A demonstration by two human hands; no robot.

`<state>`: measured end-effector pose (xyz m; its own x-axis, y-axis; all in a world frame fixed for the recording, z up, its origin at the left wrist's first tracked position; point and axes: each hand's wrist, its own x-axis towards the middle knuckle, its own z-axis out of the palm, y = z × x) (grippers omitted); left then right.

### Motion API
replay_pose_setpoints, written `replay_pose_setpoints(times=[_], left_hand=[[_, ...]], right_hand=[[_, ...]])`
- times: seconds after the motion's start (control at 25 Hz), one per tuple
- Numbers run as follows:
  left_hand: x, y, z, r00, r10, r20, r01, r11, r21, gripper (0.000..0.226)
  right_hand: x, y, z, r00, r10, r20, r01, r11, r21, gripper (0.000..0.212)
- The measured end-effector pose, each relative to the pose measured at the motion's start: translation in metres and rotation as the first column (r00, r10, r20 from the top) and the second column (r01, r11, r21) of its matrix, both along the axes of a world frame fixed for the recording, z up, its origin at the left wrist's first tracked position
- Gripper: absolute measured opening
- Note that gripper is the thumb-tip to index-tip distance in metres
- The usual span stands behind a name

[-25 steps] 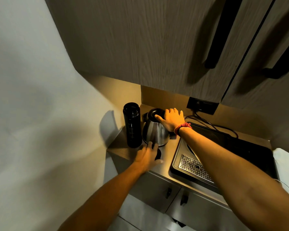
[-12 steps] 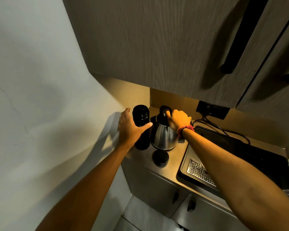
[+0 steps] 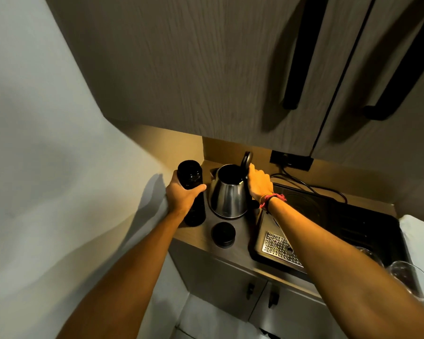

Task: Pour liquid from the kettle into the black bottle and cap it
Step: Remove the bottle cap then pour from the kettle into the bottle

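The black bottle (image 3: 191, 192) stands upright and uncapped on the counter (image 3: 240, 250) at about 10 o'clock from the middle of the worktop, right by the wall (image 3: 59, 167). The left hand (image 3: 182, 195) is wrapped round its upper half, thumb across the front and the other fingers hidden behind the body, so the middle of the bottle is covered and only its open mouth and base show. Just beside it at 3 o'clock sits the steel kettle (image 3: 228, 195), lid (image 3: 245, 159) flipped up on edge at its 1 o'clock; the inside is too dark to tell whether it holds liquid. The right hand (image 3: 258, 183) is closed on the handle side of the kettle, fingers curled behind the lid, and the handle itself is hidden by the palm and the red wristband (image 3: 272, 200). The bottle cap (image 3: 223, 234) lies flat on the counter at 6 o'clock from the kettle, apart from both. At 3 o'clock a dark tray (image 3: 353, 223) with a perforated metal grate (image 3: 279, 248) is partly covered by the right forearm. A clear glass (image 3: 411, 277) at 4 o'clock is cut by the frame edge. A cord (image 3: 311, 183) runs up to a dim wall socket (image 3: 291, 160)
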<state>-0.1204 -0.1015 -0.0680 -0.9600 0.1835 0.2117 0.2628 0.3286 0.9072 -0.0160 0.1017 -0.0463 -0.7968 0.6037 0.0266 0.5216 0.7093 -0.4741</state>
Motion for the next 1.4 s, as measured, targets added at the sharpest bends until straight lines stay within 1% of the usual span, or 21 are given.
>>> replay_pose_setpoints(times=[0.08, 0.16, 0.32, 0.4, 0.48, 0.52, 0.6, 0.72, 0.88, 1.04, 1.2, 1.32, 1.4], left_hand=[[0.003, -0.001, 0.002, 0.998, -0.023, -0.065, 0.02, 0.998, -0.051, 0.076], [0.002, 0.001, 0.007, 0.992, -0.065, -0.11, 0.048, 0.987, -0.152, 0.073], [-0.004, 0.005, 0.023, 0.975, -0.178, -0.136, 0.118, 0.925, -0.362, 0.073], [-0.008, 0.01, 0.031, 0.96, -0.232, -0.158, 0.13, 0.866, -0.483, 0.074], [-0.009, 0.018, 0.037, 0.947, -0.271, -0.171, 0.116, 0.788, -0.605, 0.075], [-0.009, 0.022, 0.041, 0.944, -0.282, -0.171, 0.108, 0.754, -0.648, 0.075], [-0.009, 0.029, 0.045, 0.942, -0.292, -0.166, 0.093, 0.702, -0.706, 0.076], [-0.01, 0.036, 0.049, 0.936, -0.313, -0.16, 0.076, 0.625, -0.777, 0.079], [-0.016, 0.041, 0.052, 0.928, -0.343, -0.147, 0.07, 0.546, -0.835, 0.083], [-0.022, 0.042, 0.054, 0.916, -0.37, -0.155, 0.057, 0.502, -0.863, 0.082], [-0.024, 0.043, 0.056, 0.908, -0.381, -0.172, 0.028, 0.465, -0.885, 0.081], [-0.023, 0.045, 0.056, 0.906, -0.385, -0.176, 0.011, 0.437, -0.899, 0.079], [-0.022, 0.045, 0.056, 0.902, -0.39, -0.184, -0.002, 0.423, -0.906, 0.078]], right_hand=[[0.001, -0.004, -0.002, 1.0, -0.012, -0.014, 0.013, 1.0, 0.005, 0.043], [0.0, -0.005, -0.003, 1.0, 0.011, -0.021, -0.011, 1.0, 0.004, 0.049], [0.001, -0.001, -0.001, 0.998, 0.049, -0.038, -0.05, 0.999, -0.014, 0.047], [-0.001, -0.001, 0.0, 0.997, 0.067, -0.037, -0.067, 0.998, 0.003, 0.047], [-0.003, 0.0, 0.0, 0.997, 0.036, -0.072, -0.039, 0.998, -0.049, 0.04], [-0.004, 0.001, 0.001, 0.995, 0.01, -0.095, -0.019, 0.996, -0.085, 0.04], [-0.004, 0.0, 0.002, 0.995, 0.005, -0.104, -0.015, 0.996, -0.093, 0.04], [-0.004, 0.001, 0.005, 0.996, 0.079, -0.042, -0.08, 0.997, -0.012, 0.04], [-0.004, 0.005, 0.002, 0.994, 0.097, -0.048, -0.098, 0.995, -0.022, 0.041], [-0.005, 0.008, -0.001, 0.992, 0.113, -0.05, -0.113, 0.994, -0.001, 0.039], [-0.006, 0.013, -0.004, 0.991, 0.119, -0.064, -0.124, 0.99, -0.071, 0.038], [-0.007, 0.017, -0.005, 0.987, 0.152, -0.043, -0.155, 0.985, -0.072, 0.043], [-0.008, 0.018, -0.006, 0.986, 0.156, -0.051, -0.16, 0.983, -0.09, 0.042]])
